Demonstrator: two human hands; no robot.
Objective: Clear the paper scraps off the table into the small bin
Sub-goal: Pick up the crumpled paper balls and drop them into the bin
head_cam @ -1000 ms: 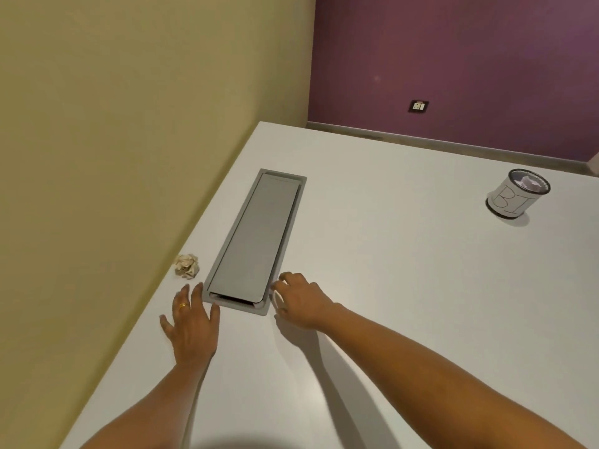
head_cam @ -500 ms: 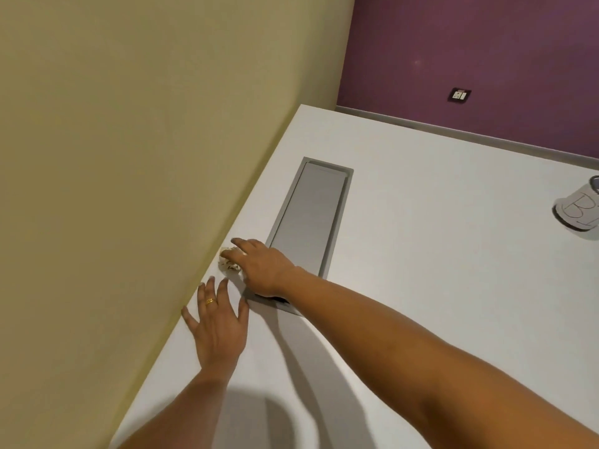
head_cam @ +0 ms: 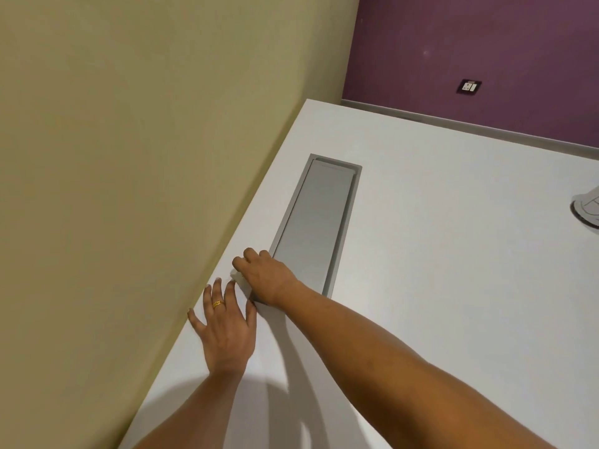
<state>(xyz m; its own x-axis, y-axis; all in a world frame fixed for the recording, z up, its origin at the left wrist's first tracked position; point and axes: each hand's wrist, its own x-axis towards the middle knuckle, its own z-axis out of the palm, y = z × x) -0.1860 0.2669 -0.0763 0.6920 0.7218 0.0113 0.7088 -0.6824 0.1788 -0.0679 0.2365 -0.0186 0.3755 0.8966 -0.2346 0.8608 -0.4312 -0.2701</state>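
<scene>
My right hand (head_cam: 267, 278) reaches across to the table's left edge, fingers curled down over a crumpled paper scrap (head_cam: 234, 274); only a small pale bit of the scrap shows under the fingertips. My left hand (head_cam: 225, 332), wearing a gold ring, lies flat with fingers spread on the white table (head_cam: 437, 286), just below the right hand. The small white bin (head_cam: 588, 207) stands at the far right, cut off by the frame edge.
A long grey recessed cable flap (head_cam: 316, 222) lies in the table just right of my right hand. A yellow wall (head_cam: 129, 157) runs along the table's left edge and a purple wall with a socket (head_cam: 469, 86) stands behind.
My right hand moved left from the flap's near end onto the paper scrap and closed over it. The left hand stayed flat. The view swung left, pushing the bin to the frame edge.
</scene>
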